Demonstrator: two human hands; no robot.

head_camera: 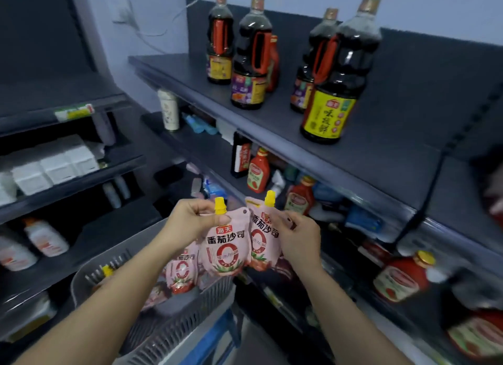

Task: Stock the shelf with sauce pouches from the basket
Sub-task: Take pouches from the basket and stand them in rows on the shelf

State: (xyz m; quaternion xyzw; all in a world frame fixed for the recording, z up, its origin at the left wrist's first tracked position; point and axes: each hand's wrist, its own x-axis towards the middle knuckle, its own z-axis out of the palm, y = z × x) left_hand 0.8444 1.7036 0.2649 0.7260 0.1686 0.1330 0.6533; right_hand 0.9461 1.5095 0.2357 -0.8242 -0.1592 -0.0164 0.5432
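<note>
Pouches: front pouch (227,246), rear pouch (261,230) — held just above the basket (168,337).
Fingers: left hand (187,220) pinched at front pouch's neck; right hand (298,239) at rear pouch's edge.
Handling: judged soft, slick — stiff neck preferred.

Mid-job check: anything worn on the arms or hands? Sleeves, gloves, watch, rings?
No gloves on the left hand or right hand. Both forearms are bare down to the frame edge: no sleeve, watch or bracelet in view. No rings show. One right-hand nail looks dark, perhaps painted; too blurred to be sure.
</note>
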